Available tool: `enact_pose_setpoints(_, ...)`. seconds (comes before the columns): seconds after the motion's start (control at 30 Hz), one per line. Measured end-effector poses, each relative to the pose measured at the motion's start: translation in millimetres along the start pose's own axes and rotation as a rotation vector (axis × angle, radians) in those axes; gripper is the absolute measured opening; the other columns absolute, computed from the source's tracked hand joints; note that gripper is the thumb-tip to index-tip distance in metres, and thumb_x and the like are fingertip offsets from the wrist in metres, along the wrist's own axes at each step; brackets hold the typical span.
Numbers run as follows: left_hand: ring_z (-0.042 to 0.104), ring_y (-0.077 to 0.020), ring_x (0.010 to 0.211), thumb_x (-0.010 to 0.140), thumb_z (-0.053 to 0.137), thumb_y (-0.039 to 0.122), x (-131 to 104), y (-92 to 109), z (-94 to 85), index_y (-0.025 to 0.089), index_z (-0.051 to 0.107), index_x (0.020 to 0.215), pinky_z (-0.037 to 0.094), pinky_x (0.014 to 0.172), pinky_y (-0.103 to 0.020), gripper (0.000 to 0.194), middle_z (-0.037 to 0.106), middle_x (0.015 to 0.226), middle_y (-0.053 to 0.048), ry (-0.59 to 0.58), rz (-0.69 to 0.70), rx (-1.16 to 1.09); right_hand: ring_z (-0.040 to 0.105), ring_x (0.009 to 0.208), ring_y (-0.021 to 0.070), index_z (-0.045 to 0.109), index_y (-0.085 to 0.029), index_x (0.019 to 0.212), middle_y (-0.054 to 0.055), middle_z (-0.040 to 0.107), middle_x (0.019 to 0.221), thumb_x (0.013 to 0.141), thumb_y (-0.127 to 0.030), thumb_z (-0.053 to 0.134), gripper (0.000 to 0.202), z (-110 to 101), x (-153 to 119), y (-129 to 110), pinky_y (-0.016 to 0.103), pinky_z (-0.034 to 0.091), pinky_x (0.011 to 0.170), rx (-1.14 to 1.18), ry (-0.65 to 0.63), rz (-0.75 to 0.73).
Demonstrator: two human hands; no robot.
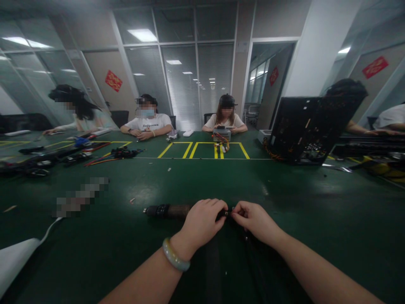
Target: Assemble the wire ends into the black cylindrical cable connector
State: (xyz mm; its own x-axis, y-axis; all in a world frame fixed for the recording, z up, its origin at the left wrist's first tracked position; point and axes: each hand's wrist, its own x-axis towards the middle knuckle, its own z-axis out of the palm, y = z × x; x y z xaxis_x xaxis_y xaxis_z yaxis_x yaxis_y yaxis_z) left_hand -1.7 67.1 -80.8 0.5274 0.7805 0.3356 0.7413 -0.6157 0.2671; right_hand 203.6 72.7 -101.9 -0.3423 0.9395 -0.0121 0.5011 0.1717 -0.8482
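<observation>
Cylindrical tool (177,211), dark, lying on the near part of the green surface (126,257); its long axis is directed left to right, with the metal tip (145,211) at the left. The rear portion is gripped by the curled fingers of the left hand (204,221), the nearer one. Just right of it, a dark cable (246,237) appears pinched by the closed fingers of the right hand (257,221); contact between cable and tool cannot be confirmed.

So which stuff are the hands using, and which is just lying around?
Being used:
- dark stick-shaped tool, in the left hand
- dark cord, seemingly pinched by the right hand

Probably just lying about:
- big black case
- bunch of wires
- little white box
</observation>
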Motion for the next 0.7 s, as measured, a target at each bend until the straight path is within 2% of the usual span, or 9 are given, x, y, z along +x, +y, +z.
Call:
enact_pose_setpoints(0.53, 0.058, -0.0190, 0.087, 0.085, 0.063, 0.020, 0.4, -0.6, 1.2, 0.022, 0.059, 0.091, 0.042, 0.078, -0.033, 0.008, 0.063, 0.091, 0.001, 0.005, -0.008, -0.008, 0.058, 0.058, 0.0126, 0.064, -0.019, 0.085, -0.001, 0.066, 0.074, 0.087, -0.030, 0.059, 0.013, -0.5, 2.0, 0.2, 0.020, 0.041, 0.050, -0.021, 0.003, -0.027)
enact_pose_setpoints(0.7, 0.057, -0.0187, 0.090, 0.084, 0.062, 0.016, 0.3, -0.2, 0.8, 0.024, 0.060, 0.091, 0.041, 0.080, -0.033, 0.011, 0.063, 0.095, 0.002, -0.002, 0.024, -0.010, 0.057, 0.058, 0.0120, 0.064, -0.019, 0.084, -0.001, 0.065, 0.073, 0.087, -0.029, 0.059, 0.012, 0.7, 2.4, 2.4, 0.019, 0.041, 0.050, -0.028, 0.011, -0.037)
